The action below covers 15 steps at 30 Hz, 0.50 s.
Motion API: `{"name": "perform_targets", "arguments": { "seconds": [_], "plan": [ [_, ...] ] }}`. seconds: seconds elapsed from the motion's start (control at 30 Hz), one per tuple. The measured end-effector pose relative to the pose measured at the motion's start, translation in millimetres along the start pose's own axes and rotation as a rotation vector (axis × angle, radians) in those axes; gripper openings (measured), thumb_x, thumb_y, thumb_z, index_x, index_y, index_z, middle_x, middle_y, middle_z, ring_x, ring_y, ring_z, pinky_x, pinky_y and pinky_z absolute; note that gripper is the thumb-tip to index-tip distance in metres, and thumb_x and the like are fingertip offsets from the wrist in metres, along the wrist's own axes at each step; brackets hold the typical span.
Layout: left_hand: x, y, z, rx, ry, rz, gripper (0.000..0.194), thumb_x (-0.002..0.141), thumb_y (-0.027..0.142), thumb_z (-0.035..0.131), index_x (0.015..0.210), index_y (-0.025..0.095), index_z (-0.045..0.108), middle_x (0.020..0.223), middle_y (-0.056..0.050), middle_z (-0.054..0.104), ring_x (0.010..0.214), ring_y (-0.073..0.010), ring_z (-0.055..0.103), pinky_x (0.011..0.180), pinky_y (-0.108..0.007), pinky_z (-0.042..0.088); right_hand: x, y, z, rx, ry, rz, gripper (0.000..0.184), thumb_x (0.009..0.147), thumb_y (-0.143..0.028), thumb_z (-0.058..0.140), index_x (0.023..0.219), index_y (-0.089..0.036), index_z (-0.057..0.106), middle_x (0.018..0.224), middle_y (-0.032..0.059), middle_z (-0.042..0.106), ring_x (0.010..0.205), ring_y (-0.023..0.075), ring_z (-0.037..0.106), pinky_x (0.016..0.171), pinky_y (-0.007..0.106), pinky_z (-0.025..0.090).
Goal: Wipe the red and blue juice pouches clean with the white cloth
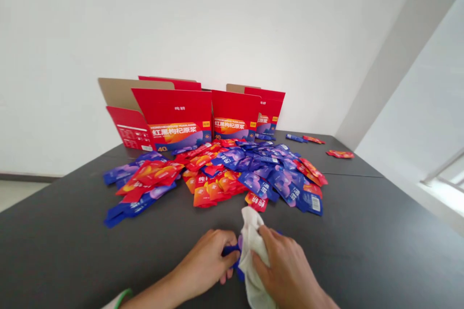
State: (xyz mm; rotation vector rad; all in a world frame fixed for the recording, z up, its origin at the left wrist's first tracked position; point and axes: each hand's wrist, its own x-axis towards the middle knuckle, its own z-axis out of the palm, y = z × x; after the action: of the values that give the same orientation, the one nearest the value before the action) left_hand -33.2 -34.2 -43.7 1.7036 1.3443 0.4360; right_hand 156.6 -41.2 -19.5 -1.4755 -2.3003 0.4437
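My left hand [212, 260] is closed on one end of a blue pouch [231, 250] at the table's near side. My right hand [284, 265] grips a white cloth [253, 251], which lies against the pouch and covers much of it. Just beyond both hands spreads a loose heap of pouches, blue ones [286, 183] mostly on the right and red ones [206, 190] in the middle. A smaller pile at the left mixes red pouches [150, 176] with blue pouches [134, 207] under and around them.
Open red cartons [172, 110] stand behind the heap, with their flaps up, near the white wall [232, 23]. A few stray pouches [340, 154] lie at the far right of the dark table [362, 231]. A seam crosses the tabletop there.
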Motion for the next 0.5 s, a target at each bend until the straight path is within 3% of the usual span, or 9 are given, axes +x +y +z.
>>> {"name": "perform_targets", "arguments": {
  "seconds": [0.1,0.23,0.4,0.5],
  "plan": [
    [1,0,3.2,0.027,0.026,0.009,0.017,0.079,0.029,0.042,0.074,0.017,0.054,0.060,0.001,0.064,0.048,-0.0119,0.060,0.044,-0.018,0.042,0,2,7,-0.128,-0.068,-0.015,0.029,0.077,-0.027,0.049,0.105,-0.025,0.055,0.096,0.0029,0.063,0.086,0.0211,0.060,0.071,0.027,0.039],
    [1,3,3.3,0.082,0.063,-0.002,0.019,0.080,0.030,0.042,0.068,0.018,0.050,0.055,0.002,0.063,0.043,-0.0114,0.058,0.044,-0.018,0.040,5,12,1,-0.313,-0.024,0.182,0.033,0.082,-0.028,0.043,0.114,-0.022,0.051,0.096,0.0071,0.063,0.084,0.0226,0.060,0.070,0.030,0.040],
    [1,3,3.9,0.087,0.064,0.023,0.014,0.076,0.023,0.043,0.067,0.018,0.054,0.057,0.002,0.065,0.048,-0.0131,0.062,0.047,-0.019,0.043,2,0,12,-0.231,-0.163,-0.060,0.039,0.075,-0.028,0.054,0.114,-0.024,0.051,0.107,0.0066,0.060,0.095,0.0227,0.057,0.078,0.030,0.039],
    [1,2,4.9,0.085,0.067,0.022,0.016,0.079,0.027,0.042,0.072,0.019,0.054,0.058,0.002,0.065,0.048,-0.0130,0.062,0.048,-0.019,0.043,5,4,9,-0.264,-0.123,0.036,0.036,0.079,-0.029,0.049,0.115,-0.023,0.050,0.102,0.0069,0.062,0.091,0.0222,0.058,0.075,0.030,0.039]
  ]
}}
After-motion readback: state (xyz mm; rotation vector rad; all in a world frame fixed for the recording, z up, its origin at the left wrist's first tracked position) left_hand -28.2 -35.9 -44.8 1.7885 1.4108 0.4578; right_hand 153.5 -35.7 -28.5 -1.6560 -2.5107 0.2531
